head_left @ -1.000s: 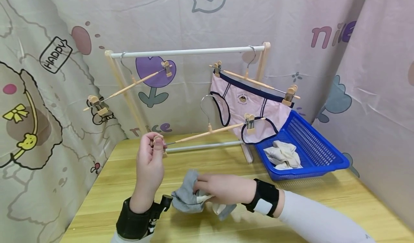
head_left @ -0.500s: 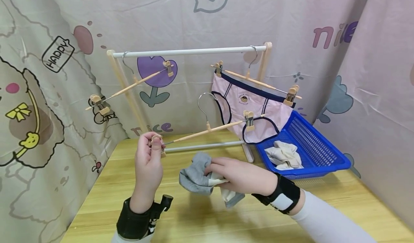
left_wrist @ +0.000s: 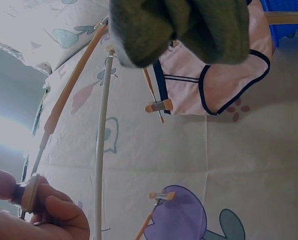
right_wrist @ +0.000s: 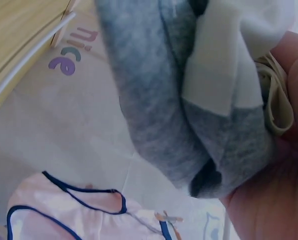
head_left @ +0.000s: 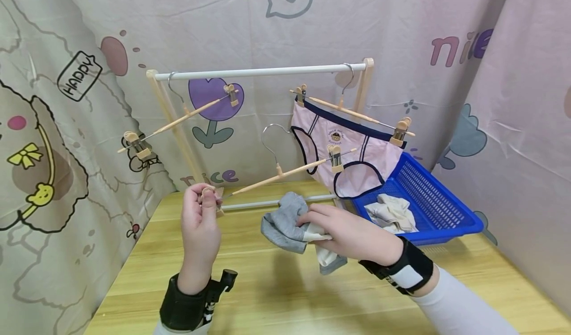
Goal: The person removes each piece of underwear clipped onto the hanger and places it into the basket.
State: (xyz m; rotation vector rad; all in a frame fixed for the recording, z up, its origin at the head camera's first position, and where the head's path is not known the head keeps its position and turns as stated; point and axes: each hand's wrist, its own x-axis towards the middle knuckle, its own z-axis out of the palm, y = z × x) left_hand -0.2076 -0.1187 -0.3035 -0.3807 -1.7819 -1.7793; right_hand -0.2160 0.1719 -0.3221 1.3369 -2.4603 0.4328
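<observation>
The left hand (head_left: pixel 200 221) is raised upright above the desk (head_left: pixel 267 295), forearm rising from the near edge, thumb and fingers pinching the clip (head_left: pixel 213 200) at the near end of a wooden hanger (head_left: pixel 276 174). That hanger slants up and away to the right, its far clip (head_left: pixel 335 157) hanging free in front of the pink underwear (head_left: pixel 348 151) and its wire hook (head_left: pixel 269 137) in the air, off the rail (head_left: pixel 258 71).

The right hand (head_left: pixel 352 233) reaches in from the right, palm down, fingers curled round a bunched grey sock (head_left: pixel 285 223) with a white part. It holds the sock above the desk, just right of the left hand and below the hanger's rod; a loose end (head_left: pixel 330 260) droops under the hand.

Behind the hands stands the rack, its lower bar (head_left: pixel 276 202) close behind the sock. A second, bare hanger (head_left: pixel 178 119) hangs at the rail's left end, and the underwear hangs clipped at the right end. A blue basket (head_left: pixel 437 196) with pale cloth (head_left: pixel 392 213) sits at the desk's right rear, near the right wrist. Curtain walls close in left, back and right; the open desk lies in front, between and below the hands.
</observation>
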